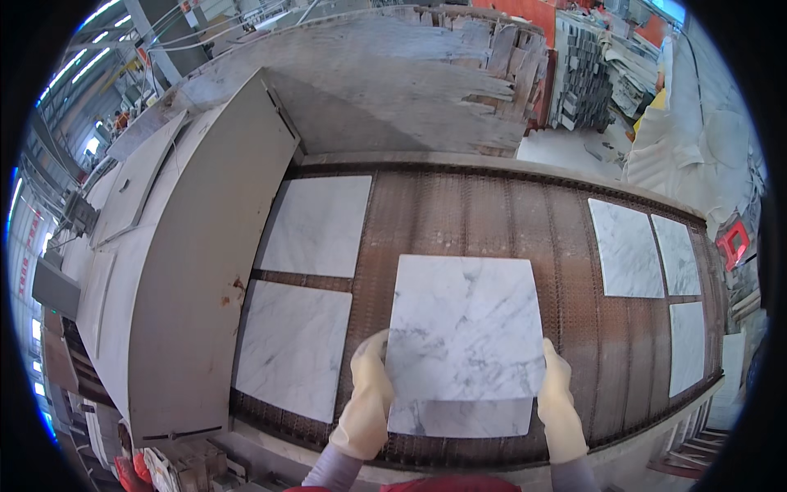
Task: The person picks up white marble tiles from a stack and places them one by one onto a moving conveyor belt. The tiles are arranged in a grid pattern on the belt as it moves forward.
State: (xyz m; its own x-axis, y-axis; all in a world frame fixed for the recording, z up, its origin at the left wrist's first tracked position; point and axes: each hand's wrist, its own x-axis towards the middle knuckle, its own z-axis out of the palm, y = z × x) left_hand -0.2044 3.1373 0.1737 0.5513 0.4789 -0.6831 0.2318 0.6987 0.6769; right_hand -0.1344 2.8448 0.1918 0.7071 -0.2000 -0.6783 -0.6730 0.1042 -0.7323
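Between my two hands is a square white marble tile (466, 328) with grey veins. My left hand (369, 403), in a pale cream glove, grips its left edge. On the opposite edge closes my right hand (561, 402), gloved the same way. Part of a second marble tile (461, 418) shows beneath the near edge of the held one; the rest of it is hidden. All this is over a brown mesh conveyor belt (443, 209).
Two marble tiles (316, 225) lie on the belt at left, partly under a grey machine hood (201, 246). Several more tiles (627, 248) lie at the right. A worn board (393, 82) stands behind the belt, with stacked stone pieces (584, 74) beyond it.
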